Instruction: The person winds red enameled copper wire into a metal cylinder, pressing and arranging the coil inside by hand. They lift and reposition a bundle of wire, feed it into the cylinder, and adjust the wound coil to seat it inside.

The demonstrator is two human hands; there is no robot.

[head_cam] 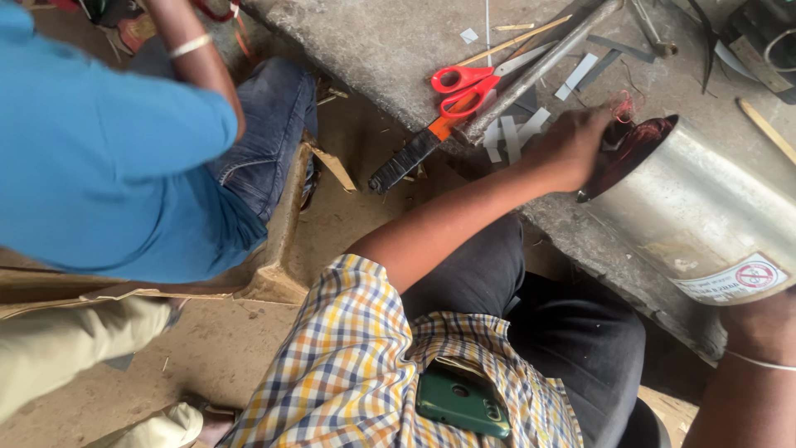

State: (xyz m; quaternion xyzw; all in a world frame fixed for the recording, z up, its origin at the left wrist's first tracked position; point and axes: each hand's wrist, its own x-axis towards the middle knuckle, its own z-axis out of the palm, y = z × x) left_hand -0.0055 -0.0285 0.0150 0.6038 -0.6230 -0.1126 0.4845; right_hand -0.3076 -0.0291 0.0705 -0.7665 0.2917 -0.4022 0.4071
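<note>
Clenching the left hand (570,148) on soft copper wire (632,148) inside the heavy, stiff, slippery metal drum (705,207) lying just right of the red scissors (466,86), best hugging its round sides, right hand (761,330) half hidden, cannot tell.

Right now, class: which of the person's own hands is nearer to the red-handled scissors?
Left. The left hand reaches over the slab just right of the scissors, at the open end of the metal cylinder. The right hand is far lower, beside the cylinder's other end.

Scissors (466,86) left of motor housing (705,207)
</note>
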